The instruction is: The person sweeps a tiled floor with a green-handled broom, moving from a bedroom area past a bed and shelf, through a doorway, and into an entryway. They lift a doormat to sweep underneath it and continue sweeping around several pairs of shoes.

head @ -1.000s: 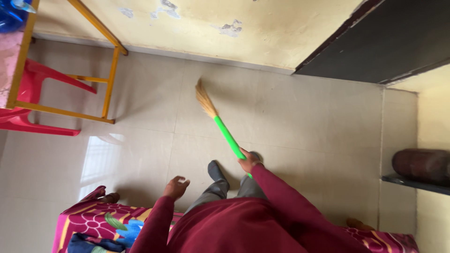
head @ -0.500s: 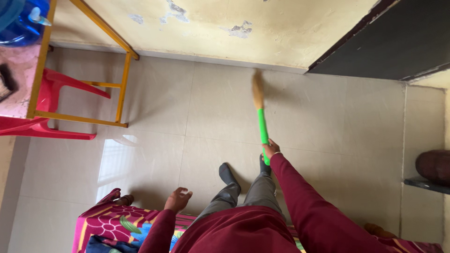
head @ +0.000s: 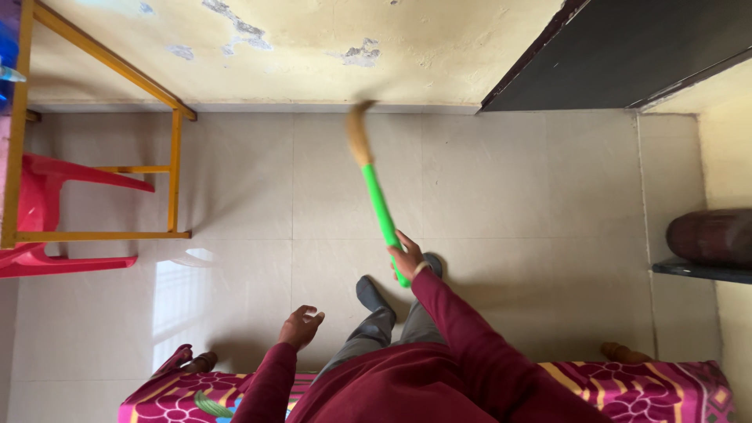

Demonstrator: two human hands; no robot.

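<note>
Fingers [head: 404, 252] of the right hand [head: 407, 258] are wrapped tight around the lower end of the green handle of a grass broom [head: 374, 192], while the left hand [head: 301, 326] hangs free at the person's side, fingers loosely curled and holding nothing. Closest in, a bed with a magenta floral bedsheet [head: 627, 392] runs along the bottom of the view behind the maroon-sleeved arms, and the grey trouser legs end in dark socks [head: 368, 294] planted on the pale floor tiles [head: 509, 204]. From the gripping hand the broom slants up and slightly left, its tan bristle head [head: 359, 133] blurred and bent right at the foot of the peeling yellow wall [head: 313, 47], so this reads as the far end of a sweeping stroke along the skirting. Off to the left stand a red plastic chair [head: 47, 211] and a yellow metal stand [head: 174, 172]; far right, a dark red cylinder [head: 709, 239] lies on a low shelf, and a dark doorway [head: 642, 47] opens at top right. The next move looks to call for a firm wrist and a pull of the bristles back across the tiles toward the feet, keeping the head flat so dust is drawn off the wall edge rather than flicked.
</note>
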